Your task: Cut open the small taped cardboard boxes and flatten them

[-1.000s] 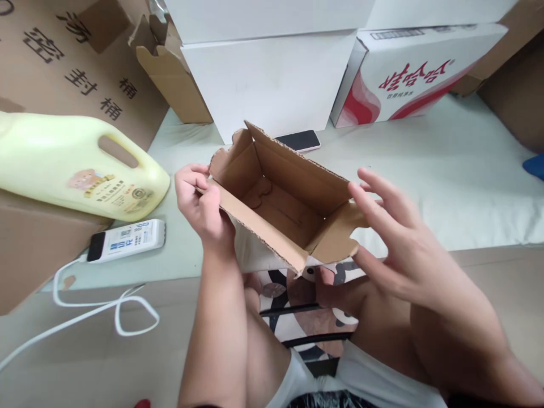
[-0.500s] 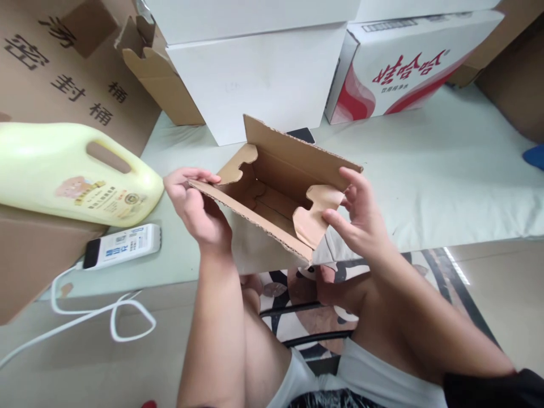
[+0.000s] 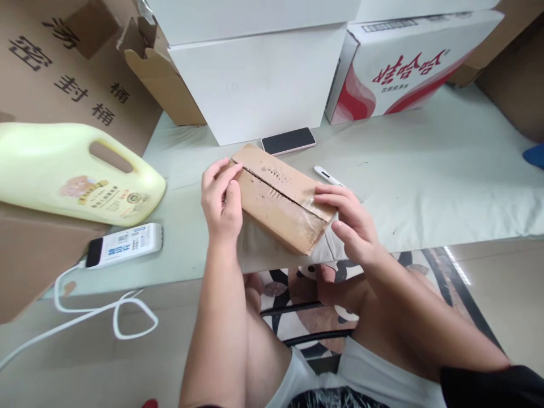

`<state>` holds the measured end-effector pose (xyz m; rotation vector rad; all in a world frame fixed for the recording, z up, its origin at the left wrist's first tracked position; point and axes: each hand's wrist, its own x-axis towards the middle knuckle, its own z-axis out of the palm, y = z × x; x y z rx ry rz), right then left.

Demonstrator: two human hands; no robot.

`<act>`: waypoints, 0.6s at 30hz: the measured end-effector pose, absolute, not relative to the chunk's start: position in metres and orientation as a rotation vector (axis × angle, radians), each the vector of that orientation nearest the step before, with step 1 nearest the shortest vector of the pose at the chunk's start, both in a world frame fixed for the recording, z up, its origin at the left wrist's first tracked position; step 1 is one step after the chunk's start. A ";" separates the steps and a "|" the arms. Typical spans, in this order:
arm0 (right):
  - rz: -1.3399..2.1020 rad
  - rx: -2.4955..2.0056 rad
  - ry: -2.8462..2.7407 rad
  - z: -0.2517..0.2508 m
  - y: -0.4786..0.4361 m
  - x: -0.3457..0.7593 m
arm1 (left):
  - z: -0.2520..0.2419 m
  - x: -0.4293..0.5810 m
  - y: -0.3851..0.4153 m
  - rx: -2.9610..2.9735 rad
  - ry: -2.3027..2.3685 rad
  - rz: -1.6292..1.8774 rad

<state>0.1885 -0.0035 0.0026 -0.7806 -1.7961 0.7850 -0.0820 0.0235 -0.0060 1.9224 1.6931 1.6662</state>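
Observation:
A small brown cardboard box (image 3: pixel 283 198) rests at the front edge of the cloth-covered surface, set at a slant. Its two long flaps lie flat and meet at a narrow dark seam, with scuffed, torn patches and bits of clear tape on them. My left hand (image 3: pixel 223 198) grips the far left end, fingertips over the top and thumb against the side. At the opposite end, my right hand (image 3: pixel 351 221) has its fingers on the top corner and its thumb beside the edge. The inside of the box is hidden.
Behind the box lie a phone (image 3: pixel 289 140) and a slim white pen-like item (image 3: pixel 328 175), partly hidden. White cartons (image 3: pixel 263 85) and a red-and-white carton (image 3: pixel 408 73) stand at the back. Left are a yellow jug (image 3: pixel 76 175), a white power bank-like block (image 3: pixel 127 246) and a looped cable (image 3: pixel 136 317).
The box was held up with its flaps raised and its inside showing; now it sits lower, with a flat seamed face upward. My left hand has moved right, and the phone is uncovered.

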 end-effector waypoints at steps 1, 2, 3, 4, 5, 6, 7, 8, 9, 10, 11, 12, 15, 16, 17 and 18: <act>0.809 -0.814 -1.743 0.000 -0.003 0.187 | -0.006 -0.082 0.023 1.911 1.717 1.667; 0.847 -0.852 -1.682 -0.004 -0.003 0.187 | -0.006 -0.081 0.023 1.894 1.741 1.674; 0.899 -0.900 -1.620 -0.007 -0.001 0.187 | -0.005 -0.081 0.023 1.874 1.760 1.686; 0.954 -0.960 -1.563 -0.009 0.001 0.188 | -0.005 -0.081 0.023 1.854 1.771 1.703; 1.011 -1.028 -1.518 -0.012 0.003 0.189 | -0.005 -0.082 0.023 1.833 1.774 1.720; 1.072 -1.094 -1.489 -0.014 0.006 0.191 | -0.005 -0.083 0.023 1.813 1.773 1.734; 1.137 -1.153 -1.473 -0.016 0.009 0.193 | -0.005 -0.084 0.023 1.792 1.769 1.746; 1.198 -1.203 -1.469 -0.017 0.011 0.195 | -0.005 -0.086 0.023 1.768 1.765 1.757; 1.252 -1.245 -1.476 -0.018 0.013 0.197 | -0.005 -0.089 0.023 1.743 1.761 1.774; 1.308 -1.286 -1.493 -0.019 0.014 0.198 | -0.005 -0.091 0.023 1.717 1.758 1.794; 1.368 -1.324 -1.514 -0.019 0.015 0.199 | -0.005 -0.093 0.023 1.698 1.756 1.812; 1.431 -1.354 -1.529 -0.020 0.014 0.199 | -0.005 -0.095 0.022 1.690 1.757 1.822; 1.667 -1.286 -1.481 -0.020 0.011 0.194 | -0.004 -0.096 0.019 1.753 1.771 1.793; 1.736 -1.231 -1.431 -0.019 0.009 0.192 | -0.003 -0.096 0.018 1.793 1.776 1.763; 1.782 -1.185 -1.374 -0.018 0.007 0.189 | -0.002 -0.095 0.017 1.833 1.778 1.739; 1.809 -1.156 -1.319 -0.017 0.006 0.188 | -0.001 -0.094 0.015 1.866 1.781 1.718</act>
